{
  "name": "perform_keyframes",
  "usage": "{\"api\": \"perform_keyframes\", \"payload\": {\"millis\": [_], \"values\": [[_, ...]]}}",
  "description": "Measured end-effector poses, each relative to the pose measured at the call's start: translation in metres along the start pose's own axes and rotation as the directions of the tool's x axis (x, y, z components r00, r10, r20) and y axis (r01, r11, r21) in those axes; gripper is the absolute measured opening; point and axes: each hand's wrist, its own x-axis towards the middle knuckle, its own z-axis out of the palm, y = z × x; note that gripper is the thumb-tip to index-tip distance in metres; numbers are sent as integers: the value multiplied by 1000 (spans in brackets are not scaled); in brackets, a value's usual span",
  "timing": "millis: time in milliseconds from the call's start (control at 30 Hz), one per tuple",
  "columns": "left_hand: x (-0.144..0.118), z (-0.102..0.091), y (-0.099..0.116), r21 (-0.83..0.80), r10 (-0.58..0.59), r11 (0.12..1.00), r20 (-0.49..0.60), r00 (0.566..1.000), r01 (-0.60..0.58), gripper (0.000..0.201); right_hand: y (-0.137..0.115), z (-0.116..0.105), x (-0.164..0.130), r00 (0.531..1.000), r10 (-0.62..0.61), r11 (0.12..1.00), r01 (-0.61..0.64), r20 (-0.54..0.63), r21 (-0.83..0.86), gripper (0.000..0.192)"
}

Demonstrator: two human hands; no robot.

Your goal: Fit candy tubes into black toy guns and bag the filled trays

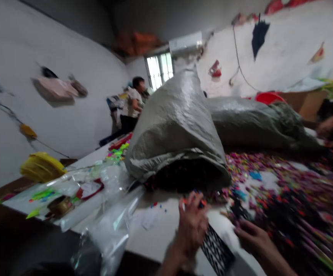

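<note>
Head view | left hand (192,224) lower centre, pinching small orange pieces (196,202) at grey sack (177,130) mouth | right hand (251,237) lower right, fingers loosely spread on black grid tray (216,251) on tabletop (155,230) | tip: steady tray, pinch few pieces at once.

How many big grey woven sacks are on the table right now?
2. One sack stands mouth-open at centre, just beyond the left hand; the other sack lies flat behind it to the right. More may be hidden behind them.

A sack (177,126) lies on the table (157,230), small pieces (284,191) heaped to its right.
</note>
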Motion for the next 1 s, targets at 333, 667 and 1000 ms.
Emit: {"api": "perform_keyframes", "payload": {"millis": [333,667,1000], "values": [[13,-3,5,-295,-92,945,171,981,140,38,23,55,7,973,88,996,-89,215,-3,25],[11,0,-4,-284,-54,953,168,984,101,39,36,66,23,930,-83,964,166,359,-206,21],[6,17,-17,-164,7,986,-14,1000,-9,40,26,89,14,822,-385,573,570,420,-589,24]]}}
